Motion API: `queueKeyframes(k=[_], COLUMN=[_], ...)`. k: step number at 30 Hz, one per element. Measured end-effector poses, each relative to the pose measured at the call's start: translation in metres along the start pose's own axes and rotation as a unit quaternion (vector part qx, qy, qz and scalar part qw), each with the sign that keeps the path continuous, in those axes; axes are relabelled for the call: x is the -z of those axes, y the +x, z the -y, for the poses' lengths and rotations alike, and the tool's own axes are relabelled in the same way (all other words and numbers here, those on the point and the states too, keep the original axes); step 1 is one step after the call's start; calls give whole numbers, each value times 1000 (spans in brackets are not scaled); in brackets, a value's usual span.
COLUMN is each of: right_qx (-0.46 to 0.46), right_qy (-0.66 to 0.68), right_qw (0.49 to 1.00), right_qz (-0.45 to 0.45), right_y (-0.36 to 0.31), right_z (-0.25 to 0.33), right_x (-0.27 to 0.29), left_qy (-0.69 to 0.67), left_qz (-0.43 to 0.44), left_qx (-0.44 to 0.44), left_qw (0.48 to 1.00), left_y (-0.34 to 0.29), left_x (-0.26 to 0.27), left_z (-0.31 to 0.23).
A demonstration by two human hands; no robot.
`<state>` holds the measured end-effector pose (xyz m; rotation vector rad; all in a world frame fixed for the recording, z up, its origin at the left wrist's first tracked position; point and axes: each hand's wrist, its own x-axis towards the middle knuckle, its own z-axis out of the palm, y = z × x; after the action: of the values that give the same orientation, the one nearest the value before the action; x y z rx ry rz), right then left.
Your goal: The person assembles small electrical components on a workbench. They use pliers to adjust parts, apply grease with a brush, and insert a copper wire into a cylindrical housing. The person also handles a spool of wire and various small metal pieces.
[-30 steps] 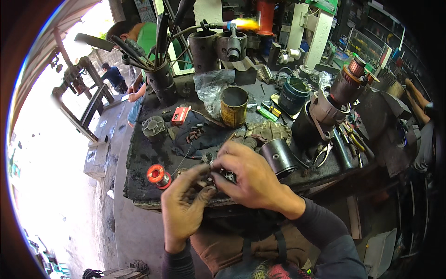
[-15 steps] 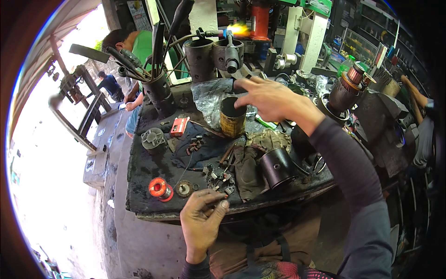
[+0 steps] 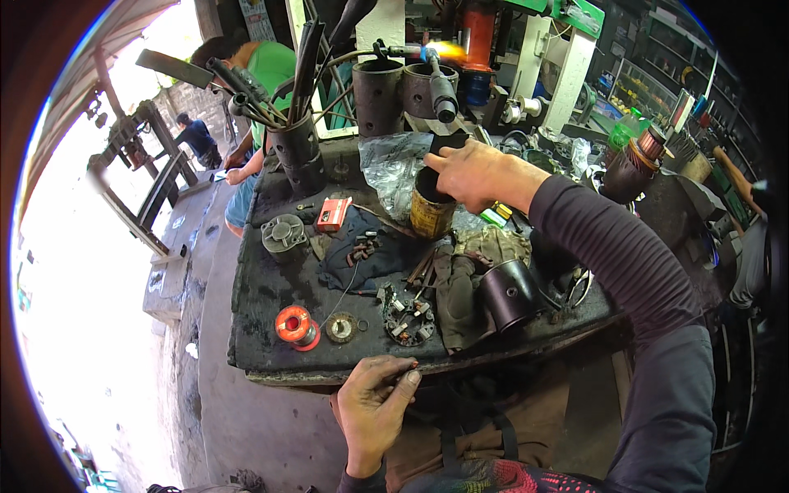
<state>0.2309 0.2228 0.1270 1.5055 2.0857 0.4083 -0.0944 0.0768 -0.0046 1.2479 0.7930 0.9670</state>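
Note:
My left hand (image 3: 378, 404), low in front of the bench edge, is closed in a pinch on a small copper-coloured piece (image 3: 415, 365), too small to name. My right hand (image 3: 477, 174) reaches across to a yellow, dark-stained can (image 3: 431, 215). Its fingers are apart at the can's mouth, nothing visible between them; some fingertips are hidden. Nearest my left hand on the bench lies a round brush holder plate (image 3: 409, 319). Left of it are a small round metal part (image 3: 340, 327) and a red spool of wire (image 3: 297, 327).
A blowtorch (image 3: 441, 86) burns with a yellow flame above dark metal cylinders (image 3: 378, 99). A black cylindrical housing (image 3: 511, 294) and a rag (image 3: 460, 304) lie beside the brush plate. A red box (image 3: 334, 214) stands farther back. A person in green (image 3: 271, 74) works at the left.
The view has shifted, so the bench things sit farther right. My right hand has come lower, closer to the can's mouth. My left hand keeps its pinch.

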Motion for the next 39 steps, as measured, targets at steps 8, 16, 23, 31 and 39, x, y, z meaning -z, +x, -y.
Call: queueKeyframes(k=[8, 16, 23, 31, 39], right_qx=[10, 6, -32, -23, -116], right_qy=[-29, 56, 632, 902, 654], right_qw=[999, 996, 742, 337, 620], right_qz=[-37, 71, -224, -269, -417], right_y=[-4, 0, -106, -212, -230], right_z=[1, -4, 17, 168, 208], right_x=[8, 18, 4, -32, -41], left_qy=[-19, -14, -21, 12, 89], left_qz=[3, 2, 14, 53, 56], left_qx=[10, 18, 24, -36, -74], left_qw=[1000, 1000, 999, 998, 992], left_y=[2, 5, 3, -10, -25], left_x=[-9, -13, -31, -62, -74], left_z=[2, 7, -7, -23, -27])
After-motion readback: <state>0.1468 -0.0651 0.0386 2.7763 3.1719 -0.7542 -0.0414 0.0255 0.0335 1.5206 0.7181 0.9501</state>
